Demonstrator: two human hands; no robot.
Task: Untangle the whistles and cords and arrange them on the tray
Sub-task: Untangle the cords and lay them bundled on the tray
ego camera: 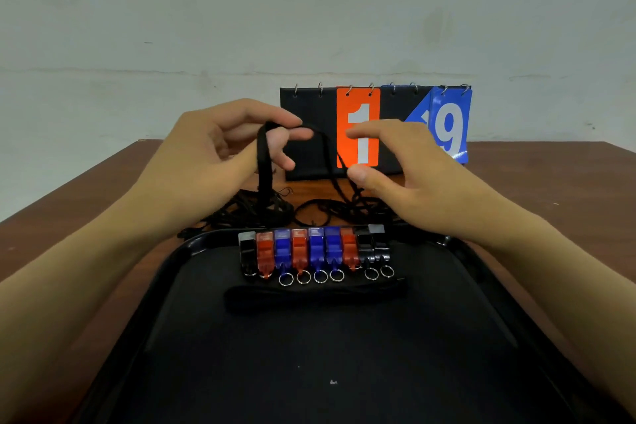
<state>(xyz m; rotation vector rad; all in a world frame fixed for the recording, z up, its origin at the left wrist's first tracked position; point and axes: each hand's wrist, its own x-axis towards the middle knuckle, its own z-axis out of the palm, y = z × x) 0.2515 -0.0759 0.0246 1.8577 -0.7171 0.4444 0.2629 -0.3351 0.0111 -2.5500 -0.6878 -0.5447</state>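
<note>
On the black tray (179, 286) a row of whistles (315, 251), black, red and blue, stands at its far edge, with a folded bundle of cord (315, 293) just in front. The left hand (220, 144) pinches a black cord (263, 162) looped over its fingers; the right hand (406, 175) seems to pinch the same strand, though blurred. The tangled cords (275, 210) lie below both hands, beyond the tray.
</note>
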